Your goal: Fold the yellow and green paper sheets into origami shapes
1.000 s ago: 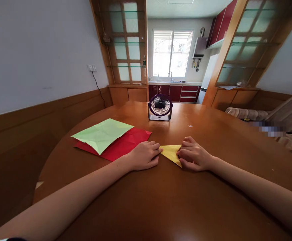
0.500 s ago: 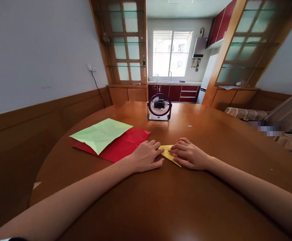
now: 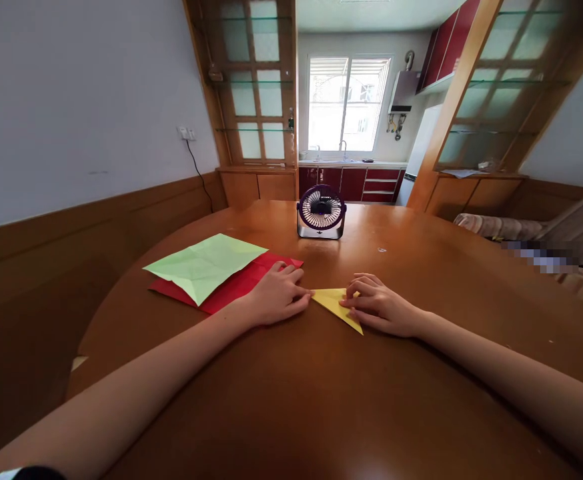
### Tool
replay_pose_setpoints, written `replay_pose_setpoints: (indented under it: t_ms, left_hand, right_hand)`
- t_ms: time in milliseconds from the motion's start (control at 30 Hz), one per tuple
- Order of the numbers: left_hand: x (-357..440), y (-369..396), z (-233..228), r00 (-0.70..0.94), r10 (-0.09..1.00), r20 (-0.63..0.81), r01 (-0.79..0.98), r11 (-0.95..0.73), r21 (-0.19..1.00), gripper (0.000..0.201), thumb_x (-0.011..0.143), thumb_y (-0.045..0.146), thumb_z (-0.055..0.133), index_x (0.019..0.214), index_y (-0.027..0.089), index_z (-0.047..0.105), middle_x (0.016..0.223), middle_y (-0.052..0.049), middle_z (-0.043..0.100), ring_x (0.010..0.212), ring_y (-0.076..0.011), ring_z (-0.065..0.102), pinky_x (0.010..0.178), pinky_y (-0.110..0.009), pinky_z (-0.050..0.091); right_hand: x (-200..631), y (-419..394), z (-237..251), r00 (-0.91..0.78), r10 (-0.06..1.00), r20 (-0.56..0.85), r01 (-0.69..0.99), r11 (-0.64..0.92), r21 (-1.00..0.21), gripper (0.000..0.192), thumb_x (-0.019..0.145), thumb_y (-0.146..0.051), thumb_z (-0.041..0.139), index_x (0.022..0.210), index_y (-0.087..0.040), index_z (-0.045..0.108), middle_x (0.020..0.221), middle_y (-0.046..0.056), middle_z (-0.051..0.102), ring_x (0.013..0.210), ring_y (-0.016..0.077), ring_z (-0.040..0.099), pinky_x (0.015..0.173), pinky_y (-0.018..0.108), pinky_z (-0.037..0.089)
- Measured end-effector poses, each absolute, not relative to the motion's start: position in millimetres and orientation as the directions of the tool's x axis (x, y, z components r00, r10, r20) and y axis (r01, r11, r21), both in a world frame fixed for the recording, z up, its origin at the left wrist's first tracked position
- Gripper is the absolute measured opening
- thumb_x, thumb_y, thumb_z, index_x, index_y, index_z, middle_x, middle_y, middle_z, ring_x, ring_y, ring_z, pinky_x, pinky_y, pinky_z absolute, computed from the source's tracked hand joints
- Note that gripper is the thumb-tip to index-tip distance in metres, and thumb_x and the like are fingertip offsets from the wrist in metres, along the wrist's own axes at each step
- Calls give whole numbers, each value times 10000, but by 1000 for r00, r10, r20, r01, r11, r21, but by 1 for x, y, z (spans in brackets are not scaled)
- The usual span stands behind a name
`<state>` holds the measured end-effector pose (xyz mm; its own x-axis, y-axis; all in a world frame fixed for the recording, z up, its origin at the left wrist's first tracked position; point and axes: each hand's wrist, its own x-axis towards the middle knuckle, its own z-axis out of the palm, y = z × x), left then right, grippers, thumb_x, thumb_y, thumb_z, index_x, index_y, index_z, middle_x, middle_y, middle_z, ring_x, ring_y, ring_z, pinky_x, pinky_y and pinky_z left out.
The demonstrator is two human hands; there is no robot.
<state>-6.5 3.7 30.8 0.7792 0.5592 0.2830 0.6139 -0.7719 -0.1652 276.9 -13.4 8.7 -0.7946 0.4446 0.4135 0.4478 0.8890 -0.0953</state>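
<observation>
A yellow sheet of paper (image 3: 332,301), folded into a triangle, lies flat on the wooden table between my hands. My left hand (image 3: 280,293) is at its left corner, a fingertip touching the tip, the fingers loosely bent and apart. On the right part of the triangle rests my right hand (image 3: 379,305), its fingertips pressing the paper down; the fingers are slightly spread and cover the triangle's right side. Left of my left hand, a creased light green sheet (image 3: 209,263) overlaps a creased red sheet (image 3: 231,291), part of which is hidden by my left hand and forearm.
A small dark purple fan (image 3: 321,210) stands on the round wooden table (image 3: 291,400) beyond my hands. A small white scrap (image 3: 381,250) lies to the right of the fan. Cushioned seating (image 3: 501,228) is by the table's right edge.
My left hand has slid left along the yellow paper to its left corner, uncovering more of the triangle. My right hand stays on the paper. The view has shifted slightly.
</observation>
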Motion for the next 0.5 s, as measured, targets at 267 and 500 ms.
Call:
replay_pose_setpoints:
  t_ms: [267,500]
  left_hand:
    - [-17,11,36,750,613,248,637,-771,-24,426,973,346,368,922,247,779,808,-50,576,775,-190,508,845,-392,337]
    - [-13,12,34,712,657,247,657,-748,97,440,977,345,416,698,194,721,765,-21,571,744,-162,513,801,-344,343]
  right_hand:
    - [277,-14,10,-797,436,418,434,895,-106,271,969,-308,488,1123,-204,686,1019,92,608,1061,233,525,998,469,398]
    - [276,-15,11,-801,424,422,420,901,-109,261,973,-306,485,1100,-201,688,989,89,612,1003,220,548,984,468,415]
